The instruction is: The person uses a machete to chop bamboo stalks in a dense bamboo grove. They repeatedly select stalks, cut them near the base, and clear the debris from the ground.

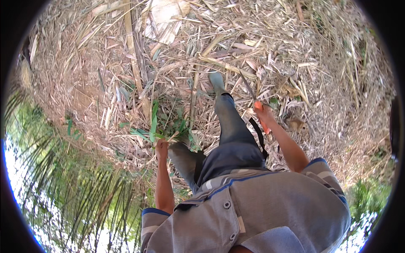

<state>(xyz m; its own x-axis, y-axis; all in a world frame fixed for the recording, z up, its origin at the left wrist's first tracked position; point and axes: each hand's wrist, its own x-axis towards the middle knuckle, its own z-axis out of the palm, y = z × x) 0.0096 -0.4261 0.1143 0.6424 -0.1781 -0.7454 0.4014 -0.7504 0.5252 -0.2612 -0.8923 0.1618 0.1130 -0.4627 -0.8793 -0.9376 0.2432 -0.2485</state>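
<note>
My left hand (161, 148), closed, grips a tuft of green leafy plants (154, 124) beside my left boot. Its long leaves stick up and out above the fingers. On the other side, my right hand (264, 113) is wrapped around the orange handle (258, 105) of a long narrow knife (248, 86). The dark blade points forward and slightly left, over the dry litter; its exact shape is hard to make out. My right boot (217, 82) is stepped ahead, between the two hands.
Dry leaves and stalks (177, 67) cover the ground. A long dry stem (131, 46) lies ahead on the left, near a pale flat piece (164, 19). A black strap (257, 135) hangs by my right leg. Green foliage (84, 181) stands at the lower left.
</note>
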